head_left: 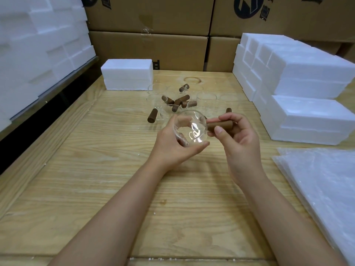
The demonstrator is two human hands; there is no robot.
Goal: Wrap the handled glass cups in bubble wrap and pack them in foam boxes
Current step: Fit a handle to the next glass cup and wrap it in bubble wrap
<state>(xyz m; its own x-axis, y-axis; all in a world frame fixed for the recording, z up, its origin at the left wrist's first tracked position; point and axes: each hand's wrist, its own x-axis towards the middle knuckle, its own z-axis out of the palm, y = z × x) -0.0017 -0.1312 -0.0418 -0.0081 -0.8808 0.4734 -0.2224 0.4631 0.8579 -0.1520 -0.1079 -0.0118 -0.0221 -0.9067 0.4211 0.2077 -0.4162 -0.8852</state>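
Above the table (96,189), at its middle, one cup (192,129) is held: the left grip (172,144) curls round its glass, the right grip (238,139) pinches its wooden handle (221,125). The slick glass could slip and drop onto the table, cracking. On the table's right are one foam stack (307,77) of many boxes and one wrap pile (326,189). At the table's back are one foam box (126,73) and about seven loose cups (181,99); clear glass blurs that count.

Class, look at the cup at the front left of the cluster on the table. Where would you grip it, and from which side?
Probably by its brown handle, coming from the front left: the handle juts out that way, clear of the other cups.
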